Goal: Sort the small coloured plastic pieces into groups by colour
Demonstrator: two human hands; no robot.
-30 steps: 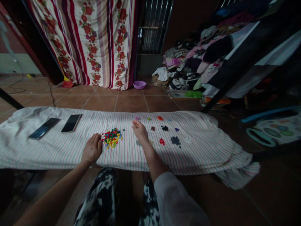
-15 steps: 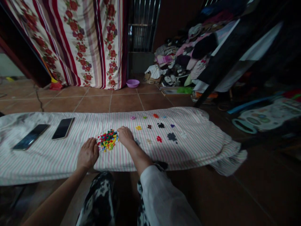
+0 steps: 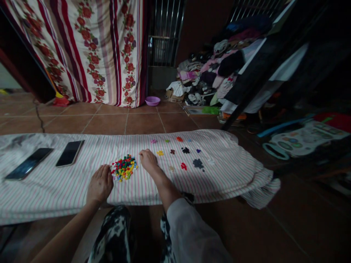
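A mixed pile of small coloured pieces (image 3: 124, 168) lies on the striped cloth (image 3: 208, 190). My left hand (image 3: 100, 183) rests flat at the pile's left edge, fingers stretched out. Just right of the pile, my right hand (image 3: 148, 160) is closed in a pinch above the cloth; what its fingertips hold, if anything, is too small to name. Beyond it lie single-colour groups: yellow pieces (image 3: 159, 153), brown pieces (image 3: 172, 151), black pieces (image 3: 185, 150), red pieces (image 3: 183, 166), dark grey pieces (image 3: 197, 163) and orange pieces (image 3: 179, 139).
Two phones lie on the cloth at the left, one dark phone (image 3: 29, 163) and another phone (image 3: 70, 153) nearer the pile. On the tiled floor beyond stand a purple basin (image 3: 153, 101) and a heap of clothes (image 3: 208, 69). A floral curtain (image 3: 104, 51) hangs behind.
My right hand has drawn away from the pile's edge, a little to the right, with its fingers closed. My left hand stays beside the pile. The whole view has shifted slightly.
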